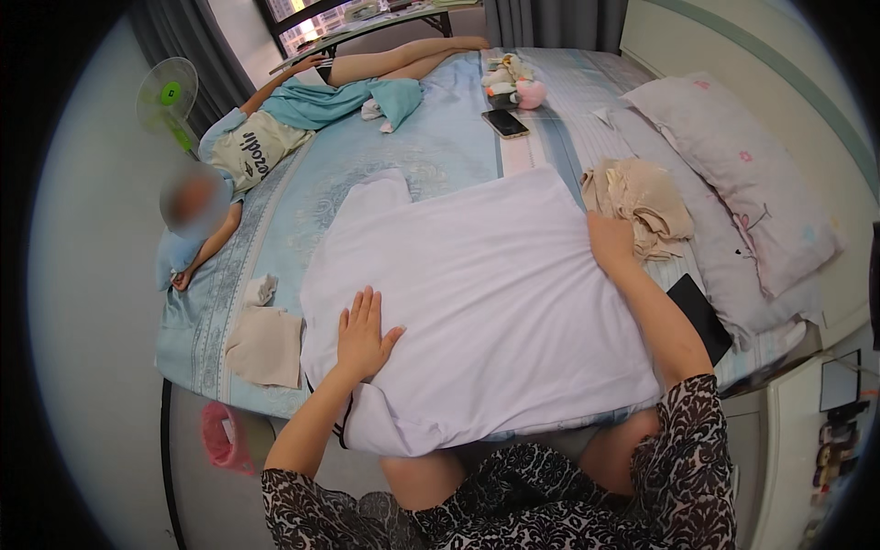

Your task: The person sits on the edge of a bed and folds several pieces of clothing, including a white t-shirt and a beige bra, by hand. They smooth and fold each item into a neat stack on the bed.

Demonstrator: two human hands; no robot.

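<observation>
A white short-sleeved shirt [474, 295] lies spread across the bed in front of me, its hem side towards the right. One sleeve points away from me at the upper left; the near sleeve hangs over the bed's front edge and shows a dark trim. My left hand [366, 335] rests palm down on the cloth near the shoulder end, thumb apart from the fingers. At the far right edge, my right hand [610, 240] grips the cloth, and creases fan out from it. Touching or close beside that hand is a heap of beige clothing [643, 199].
Another person [275, 141] lies along the bed's far left side. A small beige garment [267, 347] sits left of the shirt. Beyond it are a phone [505, 124] and plush toys [512, 82]. Pillows [735, 172] and a flat black object [701, 320] lie right; a pink-lined bin [225, 440] stands below.
</observation>
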